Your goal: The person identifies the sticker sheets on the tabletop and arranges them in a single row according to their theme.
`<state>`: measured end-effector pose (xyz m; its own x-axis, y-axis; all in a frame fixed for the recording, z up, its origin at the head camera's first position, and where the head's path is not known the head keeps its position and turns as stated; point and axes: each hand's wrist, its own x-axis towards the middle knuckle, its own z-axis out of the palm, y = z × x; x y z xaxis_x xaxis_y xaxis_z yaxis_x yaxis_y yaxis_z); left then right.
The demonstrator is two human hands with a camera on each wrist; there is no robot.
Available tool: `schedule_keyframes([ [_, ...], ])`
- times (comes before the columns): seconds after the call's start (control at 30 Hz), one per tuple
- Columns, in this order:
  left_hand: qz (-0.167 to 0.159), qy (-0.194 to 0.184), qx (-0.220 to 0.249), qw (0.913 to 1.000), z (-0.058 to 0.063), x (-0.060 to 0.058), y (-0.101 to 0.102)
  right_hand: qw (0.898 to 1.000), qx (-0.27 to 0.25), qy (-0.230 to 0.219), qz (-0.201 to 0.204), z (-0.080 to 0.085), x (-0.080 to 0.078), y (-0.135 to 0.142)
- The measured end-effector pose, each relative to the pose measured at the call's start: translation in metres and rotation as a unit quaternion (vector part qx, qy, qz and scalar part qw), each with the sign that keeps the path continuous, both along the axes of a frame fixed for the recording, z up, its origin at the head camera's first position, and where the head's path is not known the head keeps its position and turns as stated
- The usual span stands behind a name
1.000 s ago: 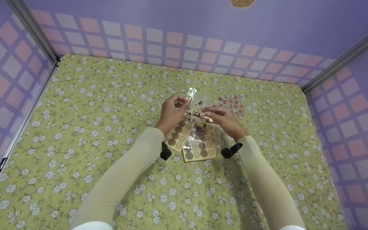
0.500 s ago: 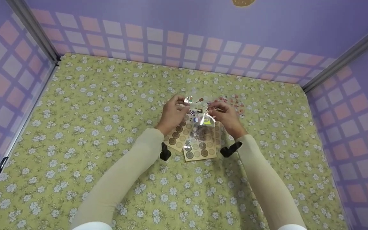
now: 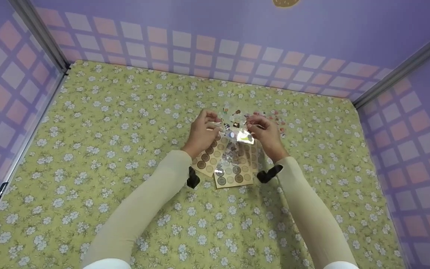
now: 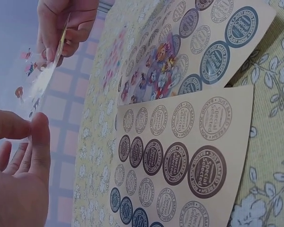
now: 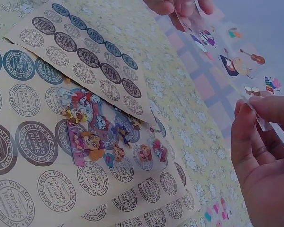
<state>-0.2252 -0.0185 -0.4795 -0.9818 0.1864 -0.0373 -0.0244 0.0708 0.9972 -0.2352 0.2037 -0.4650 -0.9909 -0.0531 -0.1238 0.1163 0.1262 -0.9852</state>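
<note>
A clear sticker sheet [image 3: 236, 118] with a guitar, drums and other small colourful pictures is held up above the table between both hands. My left hand [image 3: 201, 132] pinches its left edge between thumb and fingers, and my right hand [image 3: 266, 133] pinches the right edge. In the right wrist view the sticker sheet [image 5: 244, 59] stretches from one hand to the other. Below lie tan sheets of round "Special Selected" labels [image 3: 233, 180], overlapping at angles. On top of them rests a clear cartoon-character sticker sheet [image 5: 102, 125], not touched by either hand.
Behind my right hand, a clear sheet with pink and red stickers [image 3: 277, 118] lies on the flowered tablecloth [image 3: 133, 112]. Purple walls with a pink and white check [image 3: 203, 44] enclose the table at the back and sides.
The held sheet, tilted and glaring a second ago, is spread wider with its pictures plainer. My right hand has shifted slightly up and to the right; the left has barely moved.
</note>
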Motion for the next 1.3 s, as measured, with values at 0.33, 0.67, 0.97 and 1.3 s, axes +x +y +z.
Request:
schedule_keyframes([
  [0.33,0.01,0.017,-0.036,0.9992,-0.002,0.002,-0.003,0.999,-0.02,-0.026,0.015,-0.019,-0.006,0.008],
  [0.67,0.017,0.037,-0.073,0.9965,-0.002,0.001,0.001,0.999,0.002,-0.023,0.034,-0.024,-0.002,0.009],
  [0.97,-0.042,0.006,-0.089,0.9951,-0.006,0.001,-0.003,0.999,-0.023,-0.023,0.004,-0.016,-0.005,0.017],
  [1.3,-0.156,0.055,-0.378,0.9108,-0.008,0.007,-0.023,0.997,-0.039,-0.033,-0.055,0.009,-0.009,0.036],
])
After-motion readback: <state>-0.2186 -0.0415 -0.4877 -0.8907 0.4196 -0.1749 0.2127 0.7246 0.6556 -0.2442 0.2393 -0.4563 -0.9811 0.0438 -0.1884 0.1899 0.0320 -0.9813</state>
